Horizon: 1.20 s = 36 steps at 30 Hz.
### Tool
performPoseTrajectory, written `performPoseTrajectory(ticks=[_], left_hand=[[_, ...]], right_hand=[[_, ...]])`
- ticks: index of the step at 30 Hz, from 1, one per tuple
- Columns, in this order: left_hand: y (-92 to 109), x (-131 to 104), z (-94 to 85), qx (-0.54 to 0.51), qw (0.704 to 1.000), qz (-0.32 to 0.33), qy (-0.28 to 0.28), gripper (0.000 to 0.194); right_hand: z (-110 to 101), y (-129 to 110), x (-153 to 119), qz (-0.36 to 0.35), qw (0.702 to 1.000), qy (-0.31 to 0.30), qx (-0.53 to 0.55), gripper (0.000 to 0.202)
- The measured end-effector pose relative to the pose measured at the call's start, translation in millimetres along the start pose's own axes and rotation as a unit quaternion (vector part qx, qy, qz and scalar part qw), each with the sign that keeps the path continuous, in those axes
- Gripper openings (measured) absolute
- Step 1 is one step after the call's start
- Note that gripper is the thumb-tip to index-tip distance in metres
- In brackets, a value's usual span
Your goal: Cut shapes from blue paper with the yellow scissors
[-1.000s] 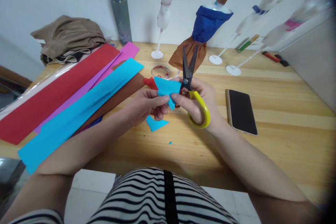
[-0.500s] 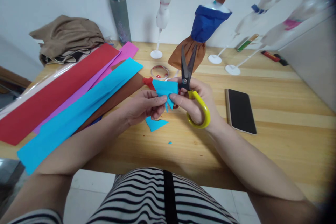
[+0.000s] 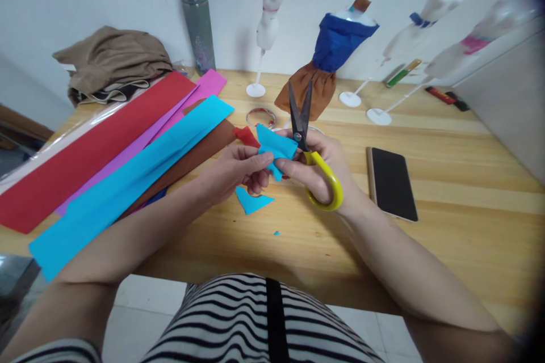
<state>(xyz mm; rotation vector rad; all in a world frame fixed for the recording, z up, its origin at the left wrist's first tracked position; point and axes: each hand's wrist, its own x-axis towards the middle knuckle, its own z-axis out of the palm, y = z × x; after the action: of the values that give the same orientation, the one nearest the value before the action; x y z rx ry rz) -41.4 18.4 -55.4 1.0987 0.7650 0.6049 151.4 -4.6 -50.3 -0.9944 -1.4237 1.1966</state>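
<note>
Between thumb and fingers, my left hand (image 3: 244,167) pinches a small piece of blue crepe paper (image 3: 276,146). My right hand (image 3: 321,161) has its thumb at the lower right edge of that piece. Its fingers also hold yellow-handled scissors (image 3: 300,133), whose dark blades point away from me and stand apart. A red scrap (image 3: 246,136) lies just beyond my left fingers. Below the hands, a blue paper offcut (image 3: 254,204) rests on the table, with a tiny blue bit (image 3: 277,233) nearer me.
Left lie long red (image 3: 106,144), purple, brown and blue paper strips (image 3: 140,173). Behind stand a flask (image 3: 196,22), a bare white mannequin (image 3: 268,5), one in a blue and brown paper dress (image 3: 340,39), and others. A phone (image 3: 392,181) is right; a tape roll (image 3: 261,117) sits beyond my hands.
The small blue piece has been turned in my fingers, so a corner now points up and left. The scissors stay in my right hand, blades still apart.
</note>
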Motion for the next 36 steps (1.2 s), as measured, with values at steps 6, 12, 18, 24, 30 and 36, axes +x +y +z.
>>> performPoseTrajectory(ticks=[6,12,18,24,30,36], left_hand=[[1.5,-0.3,-3.0,-0.013,1.000,0.003,0.007,0.048],[1.6,0.0,-1.9,-0.034,0.999,-0.014,0.014,0.036],[2.4,-0.9,0.3,-0.029,0.999,-0.017,0.033,0.036],[6.7,-2.0,2.8,-0.041,0.998,0.000,0.053,0.041],[8.3,-1.2,1.3,-0.017,0.998,0.006,0.063,0.035],[5.1,1.1,-0.7,0.002,0.997,0.024,0.075,0.030]], right_hand=[[-0.5,2.5,0.5,-0.008,1.000,-0.005,-0.025,0.038],[-0.6,4.6,-1.6,-0.069,0.996,-0.002,-0.063,0.029],[2.0,1.6,-3.4,-0.124,0.984,0.020,-0.128,0.019],[2.2,1.9,-2.9,-0.116,0.986,0.021,-0.119,0.017],[1.4,1.9,-1.7,-0.108,0.988,0.010,-0.108,0.019],[0.6,2.1,-0.5,-0.085,0.992,-0.010,-0.091,0.017]])
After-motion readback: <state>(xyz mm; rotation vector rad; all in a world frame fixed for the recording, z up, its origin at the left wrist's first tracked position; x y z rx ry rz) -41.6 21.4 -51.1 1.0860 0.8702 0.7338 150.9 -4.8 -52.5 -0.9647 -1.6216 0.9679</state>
